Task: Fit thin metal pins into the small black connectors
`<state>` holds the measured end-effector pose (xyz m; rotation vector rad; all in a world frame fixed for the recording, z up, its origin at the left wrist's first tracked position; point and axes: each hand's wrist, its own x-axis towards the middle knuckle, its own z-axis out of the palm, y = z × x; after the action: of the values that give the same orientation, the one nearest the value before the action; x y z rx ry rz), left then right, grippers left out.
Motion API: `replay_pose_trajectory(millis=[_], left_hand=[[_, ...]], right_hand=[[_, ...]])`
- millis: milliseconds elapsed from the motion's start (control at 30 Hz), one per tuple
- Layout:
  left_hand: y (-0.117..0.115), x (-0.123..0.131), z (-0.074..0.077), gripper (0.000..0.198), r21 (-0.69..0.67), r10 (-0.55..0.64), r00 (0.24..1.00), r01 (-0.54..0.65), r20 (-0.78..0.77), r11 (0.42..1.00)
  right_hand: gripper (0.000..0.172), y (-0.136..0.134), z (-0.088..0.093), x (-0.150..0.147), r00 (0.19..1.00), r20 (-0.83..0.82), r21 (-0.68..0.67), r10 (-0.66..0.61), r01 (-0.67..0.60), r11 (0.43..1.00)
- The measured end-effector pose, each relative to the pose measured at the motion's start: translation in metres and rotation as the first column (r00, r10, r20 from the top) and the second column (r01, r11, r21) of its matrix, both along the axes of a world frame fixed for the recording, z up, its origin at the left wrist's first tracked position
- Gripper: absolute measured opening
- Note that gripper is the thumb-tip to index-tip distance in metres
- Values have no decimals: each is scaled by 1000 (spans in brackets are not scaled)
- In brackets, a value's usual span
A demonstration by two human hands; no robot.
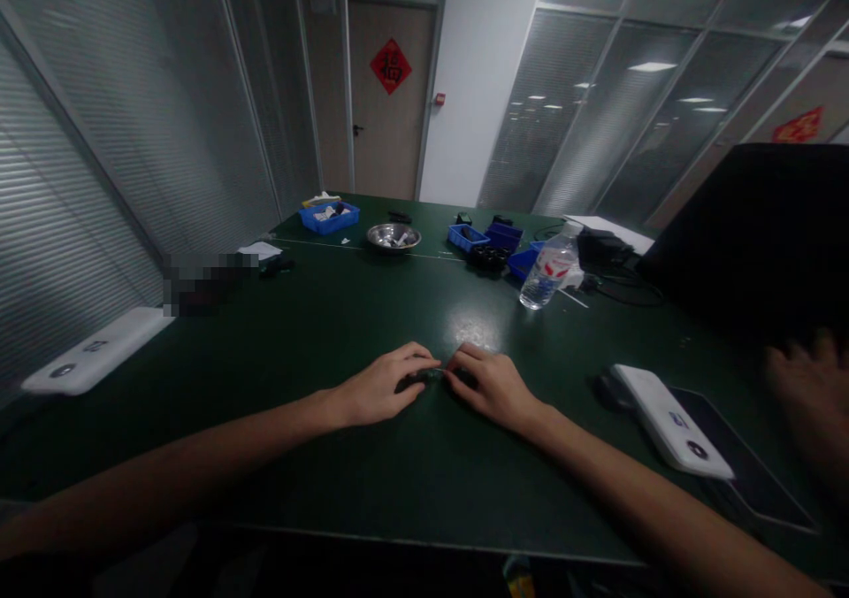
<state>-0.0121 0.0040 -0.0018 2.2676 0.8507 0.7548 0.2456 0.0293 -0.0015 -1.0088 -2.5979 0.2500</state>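
Note:
Both of my hands rest together on the dark green table (345,315) near its front middle. My left hand (383,386) has its fingers curled and pinches one end of a small dark object (432,374). My right hand (489,386) meets it from the other side, fingers closed on the same small piece. The object is mostly hidden by my fingers and too dark to name.
A water bottle (549,272) stands behind my hands to the right. Blue bins (329,217) (494,237) and a metal bowl (393,236) sit at the far end. White devices lie at the left (93,350) and right (669,419). Another person's hand (806,394) shows at the right edge.

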Motion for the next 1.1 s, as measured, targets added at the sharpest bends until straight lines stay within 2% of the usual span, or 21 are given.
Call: replay_pose_trajectory(millis=[167, 333, 433, 567, 767, 1100], left_hand=[[2, -1, -2, 49, -61, 47, 999, -46, 7, 997], [4, -5, -2, 21, -45, 73, 997, -71, 31, 996], [4, -7, -1, 18, -9, 88, 996, -88, 6, 996], [4, -7, 1, 22, -5, 120, 990, -121, -69, 993], [4, -5, 1, 24, 10, 190, 979, -190, -73, 982], [6, -6, -5, 36, -34, 205, 978, -206, -33, 978]], right_hand=[[13, 5, -2, 4, 993, 52, 38, -103, 102, 994], [11, 11, -6, 9, 984, 30, 30, -177, 176, 984], [11, 12, -6, 10, 982, 9, 7, -186, 186, 982], [14, 9, -4, 8, 987, -20, -16, -161, 161, 987], [24, 2, -4, -2, 1000, -4, -40, -2, 1, 999], [20, 3, -6, -7, 999, -22, -76, -24, 23, 997]])
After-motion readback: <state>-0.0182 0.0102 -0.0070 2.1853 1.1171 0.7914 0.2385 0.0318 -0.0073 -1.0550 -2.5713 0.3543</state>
